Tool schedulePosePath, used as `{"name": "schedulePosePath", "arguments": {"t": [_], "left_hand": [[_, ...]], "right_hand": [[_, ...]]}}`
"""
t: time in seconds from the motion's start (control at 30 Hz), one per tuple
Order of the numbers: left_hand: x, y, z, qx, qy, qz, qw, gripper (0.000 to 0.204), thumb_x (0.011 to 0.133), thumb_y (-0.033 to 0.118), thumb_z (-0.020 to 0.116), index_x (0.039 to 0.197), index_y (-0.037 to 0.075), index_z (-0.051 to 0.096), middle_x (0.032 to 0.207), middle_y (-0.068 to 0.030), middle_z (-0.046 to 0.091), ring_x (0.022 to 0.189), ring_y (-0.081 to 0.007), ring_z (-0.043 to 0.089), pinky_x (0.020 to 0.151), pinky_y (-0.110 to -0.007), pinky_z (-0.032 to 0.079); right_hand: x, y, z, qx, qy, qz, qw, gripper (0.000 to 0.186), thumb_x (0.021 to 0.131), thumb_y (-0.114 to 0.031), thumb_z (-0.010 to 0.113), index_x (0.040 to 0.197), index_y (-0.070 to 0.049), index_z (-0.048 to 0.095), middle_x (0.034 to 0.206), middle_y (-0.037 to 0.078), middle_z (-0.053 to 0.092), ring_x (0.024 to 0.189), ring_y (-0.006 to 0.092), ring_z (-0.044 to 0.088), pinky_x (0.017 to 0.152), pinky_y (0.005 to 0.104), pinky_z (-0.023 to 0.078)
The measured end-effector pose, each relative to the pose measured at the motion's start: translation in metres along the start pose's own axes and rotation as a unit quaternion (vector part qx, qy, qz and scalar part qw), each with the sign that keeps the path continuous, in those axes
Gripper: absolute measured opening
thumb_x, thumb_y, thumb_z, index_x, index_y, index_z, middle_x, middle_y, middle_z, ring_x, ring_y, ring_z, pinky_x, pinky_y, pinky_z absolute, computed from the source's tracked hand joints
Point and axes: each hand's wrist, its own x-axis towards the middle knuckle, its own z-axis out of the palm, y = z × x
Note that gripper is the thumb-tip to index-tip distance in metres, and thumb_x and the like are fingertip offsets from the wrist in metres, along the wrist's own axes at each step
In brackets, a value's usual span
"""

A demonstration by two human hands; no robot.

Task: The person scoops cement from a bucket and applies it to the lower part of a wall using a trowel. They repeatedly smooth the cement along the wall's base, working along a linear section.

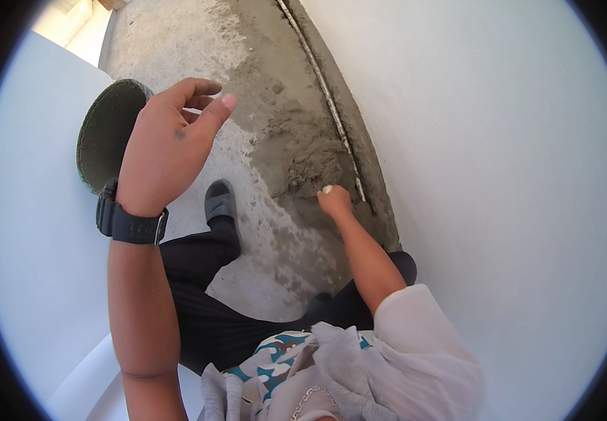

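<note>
- Bare grey concrete (177, 42) runs between two white walls, with a damp, mortar-covered strip along the right-hand one.
- Wet mortar (314, 165): a rough, lumpy heap sits on that strip, just beyond your right hand and left of the pale rod (324, 84).
- Right hand (335, 202): low at the near edge of the heap, fingers clamped around a small pale-ended thing (328, 189). Probably a tool handle; the rest is hidden, so you cannot confirm a blade.
- Rod: lies lengthwise near the foot of the right wall (493, 140), apart from your right hand. Judgement: work the lumps down with low, even strokes alongside it, and avoid knocking it askew.
- Left hand (166, 144): raised, nothing seen in it, thumb and fingers apart. It overlaps the dark bucket (91, 158) in view; contact cannot be told.
- Bucket: mouth toward you, by the left wall (43, 140).
- Footing: your sandal (220, 203) rests on paler concrete left of the mortar. Advisable to keep it off the wet patch.
</note>
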Motion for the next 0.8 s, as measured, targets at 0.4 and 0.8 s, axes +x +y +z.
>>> {"name": "schedulePosePath", "arguments": {"t": [0.4,0.8], "left_hand": [[0.031,-0.033,0.015,0.144,0.038,0.092,0.985,0.044,0.093,0.036,0.068,0.116,-0.001,0.066,0.102,-0.0207,0.070,0.083,-0.0301,0.068,0.077,-0.039,0.054],[0.021,-0.025,0.007,0.167,0.030,0.086,0.982,0.047,0.092,0.041,0.067,0.117,0.001,0.066,0.101,-0.0200,0.070,0.086,-0.0326,0.068,0.078,-0.042,0.053]], "right_hand": [[0.017,0.001,-0.032,-0.075,-0.172,-0.077,0.979,0.059,0.091,-0.052,0.063,0.097,0.006,0.069,0.098,0.030,0.070,0.099,0.0433,0.068,0.086,0.0489,0.053],[0.008,0.023,0.015,0.193,-0.154,0.089,0.965,0.062,0.092,-0.050,0.061,0.101,0.011,0.069,0.102,0.033,0.069,0.102,0.0419,0.069,0.087,0.0473,0.053]]}}
